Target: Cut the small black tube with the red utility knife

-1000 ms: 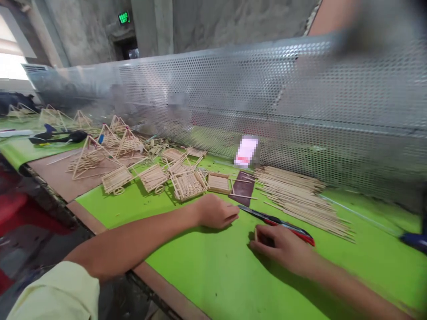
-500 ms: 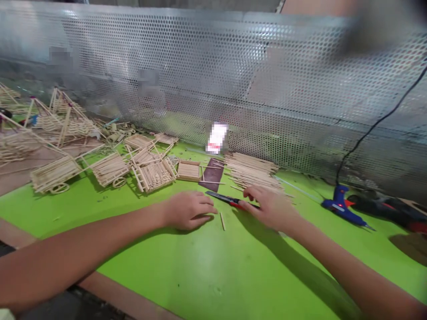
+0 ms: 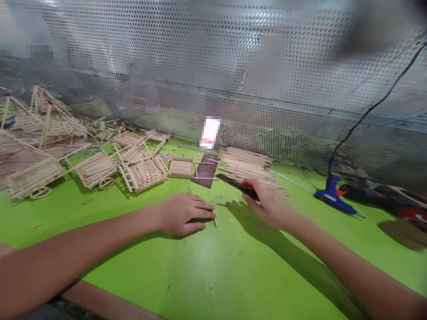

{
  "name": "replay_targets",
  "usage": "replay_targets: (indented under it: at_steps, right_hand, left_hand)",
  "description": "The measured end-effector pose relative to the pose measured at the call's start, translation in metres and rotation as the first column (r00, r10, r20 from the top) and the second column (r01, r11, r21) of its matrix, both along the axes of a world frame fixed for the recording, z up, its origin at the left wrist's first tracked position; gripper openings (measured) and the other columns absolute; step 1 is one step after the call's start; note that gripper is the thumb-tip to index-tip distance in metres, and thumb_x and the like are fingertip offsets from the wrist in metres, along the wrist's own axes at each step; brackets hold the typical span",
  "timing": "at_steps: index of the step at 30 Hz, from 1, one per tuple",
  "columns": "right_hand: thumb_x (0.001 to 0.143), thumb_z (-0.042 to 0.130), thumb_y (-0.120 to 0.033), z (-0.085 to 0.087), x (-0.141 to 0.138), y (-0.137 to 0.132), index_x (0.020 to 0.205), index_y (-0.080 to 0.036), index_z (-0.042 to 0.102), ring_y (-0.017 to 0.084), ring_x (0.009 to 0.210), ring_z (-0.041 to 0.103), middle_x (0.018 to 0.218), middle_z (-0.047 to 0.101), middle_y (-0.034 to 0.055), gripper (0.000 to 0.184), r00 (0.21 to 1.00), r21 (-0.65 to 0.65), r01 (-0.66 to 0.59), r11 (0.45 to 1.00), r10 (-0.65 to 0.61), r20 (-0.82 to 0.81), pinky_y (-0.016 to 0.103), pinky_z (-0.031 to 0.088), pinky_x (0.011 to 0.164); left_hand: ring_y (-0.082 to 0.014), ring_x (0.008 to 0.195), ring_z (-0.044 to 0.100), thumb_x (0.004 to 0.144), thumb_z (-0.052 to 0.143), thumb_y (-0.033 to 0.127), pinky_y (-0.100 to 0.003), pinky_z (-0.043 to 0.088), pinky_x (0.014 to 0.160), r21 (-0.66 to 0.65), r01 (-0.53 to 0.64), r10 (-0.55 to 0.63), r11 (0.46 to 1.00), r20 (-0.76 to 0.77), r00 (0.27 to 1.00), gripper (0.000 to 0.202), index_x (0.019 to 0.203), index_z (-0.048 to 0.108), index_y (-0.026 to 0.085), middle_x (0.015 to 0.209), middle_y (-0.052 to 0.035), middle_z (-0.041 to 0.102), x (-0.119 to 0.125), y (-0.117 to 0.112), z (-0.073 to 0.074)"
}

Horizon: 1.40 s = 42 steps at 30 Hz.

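The left hand [image 3: 182, 215] lies palm down near the middle of the green surface [image 3: 216, 275], fingers loosely spread, fingertips on a short stick [image 3: 215, 221] whose near end pokes out. The right hand [image 3: 270, 202] has its fingers closed around a utility knife [image 3: 233, 182], blade pointing toward the left hand's side, above its shadow. Beyond the knife, a spread of long sticks [image 3: 245, 162] lies toward the far edge, beside a dark slab [image 3: 204, 170]. A small stick-built cart [image 3: 181, 167] and a stick-filled cart [image 3: 147, 174] stand between the left hand and the perforated screen [image 3: 187, 53] along that far edge. Pyramid frames [image 3: 46, 120] crowd the far left corner; a blue glue gun [image 3: 336, 199] lies toward the right edge, its cord [image 3: 370, 111] rising behind.
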State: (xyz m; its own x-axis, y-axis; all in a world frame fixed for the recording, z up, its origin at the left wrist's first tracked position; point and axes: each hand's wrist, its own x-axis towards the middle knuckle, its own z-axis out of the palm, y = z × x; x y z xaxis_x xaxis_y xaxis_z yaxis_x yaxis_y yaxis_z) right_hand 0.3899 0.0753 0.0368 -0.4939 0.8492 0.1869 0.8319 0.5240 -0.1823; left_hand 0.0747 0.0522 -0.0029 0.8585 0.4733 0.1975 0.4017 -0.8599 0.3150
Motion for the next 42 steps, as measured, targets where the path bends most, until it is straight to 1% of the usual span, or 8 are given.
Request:
replay_targets:
  at_steps: [5, 8, 11, 15, 23, 27, 32, 42]
  right_hand:
    - [0.109, 0.039, -0.039, 0.018, -0.002, -0.018, 0.123, -0.020, 0.063, 0.023, 0.076, 0.070, 0.099, 0.076, 0.0100, 0.035, 0.973, -0.009, -0.208, 0.978, 0.207, 0.102, 0.032, 0.049, 0.066]
    - [0.108, 0.041, -0.028, 0.006, -0.007, -0.035, 0.112, -0.020, 0.069, 0.022, 0.073, 0.070, 0.093, 0.075, 0.0086, 0.029, 0.934, -0.002, -0.294, 0.956, 0.287, 0.214, 0.030, 0.049, 0.063]
    - [0.104, 0.041, -0.014, -0.013, -0.009, -0.047, 0.114, -0.018, 0.070, 0.023, 0.081, 0.071, 0.100, 0.076, 0.0104, 0.031, 0.896, 0.043, -0.376, 0.926, 0.352, 0.271, 0.033, 0.055, 0.072]
    - [0.102, 0.044, -0.009, -0.023, -0.012, -0.053, 0.113, -0.016, 0.070, 0.023, 0.084, 0.070, 0.101, 0.074, 0.0098, 0.029, 0.886, 0.029, -0.382, 0.924, 0.357, 0.294, 0.035, 0.056, 0.076]
    - [0.102, 0.052, -0.014, -0.021, -0.016, -0.053, 0.112, -0.017, 0.068, 0.021, 0.083, 0.066, 0.100, 0.072, 0.0073, 0.019, 0.888, -0.014, -0.378, 0.926, 0.367, 0.276, 0.032, 0.049, 0.073]
    - [0.099, 0.055, -0.011, -0.020, -0.018, -0.056, 0.109, -0.017, 0.067, 0.019, 0.079, 0.063, 0.096, 0.070, 0.0061, 0.017, 0.892, -0.025, -0.371, 0.928, 0.363, 0.269, 0.030, 0.047, 0.069]
    - [0.094, 0.057, -0.004, -0.020, -0.019, -0.057, 0.106, -0.016, 0.067, 0.018, 0.077, 0.061, 0.092, 0.068, 0.0047, 0.020, 0.890, -0.034, -0.366, 0.930, 0.360, 0.279, 0.029, 0.047, 0.069]
    - [0.091, 0.057, -0.001, -0.018, -0.014, -0.053, 0.102, -0.015, 0.066, 0.018, 0.075, 0.060, 0.088, 0.066, 0.0038, 0.021, 0.878, -0.024, -0.396, 0.918, 0.386, 0.282, 0.031, 0.045, 0.068]
  left_hand:
    - [-0.0247, 0.134, 0.062, 0.106, 0.055, 0.033, -0.047, 0.046, 0.117, -0.047, 0.001, 0.000, 0.999, 0.024, 1.000, 0.038, 0.141, 0.065, 0.026, 0.146, -0.0048, 0.066, 0.000, 0.000, 0.001]
    - [-0.0256, 0.132, 0.063, 0.105, 0.056, 0.030, -0.048, 0.047, 0.115, -0.058, 0.016, -0.014, 0.998, 0.029, 0.999, 0.035, 0.138, 0.067, 0.023, 0.144, -0.0066, 0.067, -0.001, -0.001, 0.003]
    - [-0.0246, 0.133, 0.062, 0.105, 0.054, 0.025, -0.048, 0.046, 0.117, -0.080, 0.046, -0.044, 0.996, 0.028, 0.999, 0.035, 0.137, 0.067, 0.022, 0.146, -0.0054, 0.066, -0.001, -0.002, 0.005]
    - [-0.0239, 0.132, 0.062, 0.104, 0.055, 0.022, -0.046, 0.046, 0.117, -0.084, 0.058, -0.056, 0.995, 0.033, 0.998, 0.035, 0.137, 0.067, 0.023, 0.145, -0.0047, 0.066, 0.000, -0.003, 0.005]
    - [-0.0238, 0.129, 0.064, 0.107, 0.053, 0.028, -0.043, 0.046, 0.111, -0.004, 0.051, -0.051, 0.999, 0.013, 0.999, 0.033, 0.137, 0.065, 0.022, 0.143, -0.0053, 0.067, -0.002, -0.007, 0.005]
    - [-0.0244, 0.105, 0.068, 0.108, 0.050, 0.036, -0.043, 0.047, 0.098, 0.093, 0.011, -0.015, 0.996, 0.050, 0.999, 0.031, 0.121, 0.070, 0.017, 0.117, -0.0078, 0.076, 0.002, -0.008, 0.003]
    - [-0.0209, 0.083, 0.060, 0.106, 0.052, 0.035, -0.036, 0.042, 0.079, 0.258, -0.002, -0.001, 0.966, 0.013, 1.000, 0.026, 0.096, 0.068, 0.018, 0.090, -0.0043, 0.071, 0.013, -0.008, 0.000]
    - [-0.0195, 0.080, 0.058, 0.103, 0.055, 0.022, -0.034, 0.040, 0.077, 0.292, 0.052, -0.040, 0.955, -0.047, 0.998, 0.013, 0.093, 0.062, 0.017, 0.087, -0.0036, 0.067, 0.023, -0.011, 0.003]
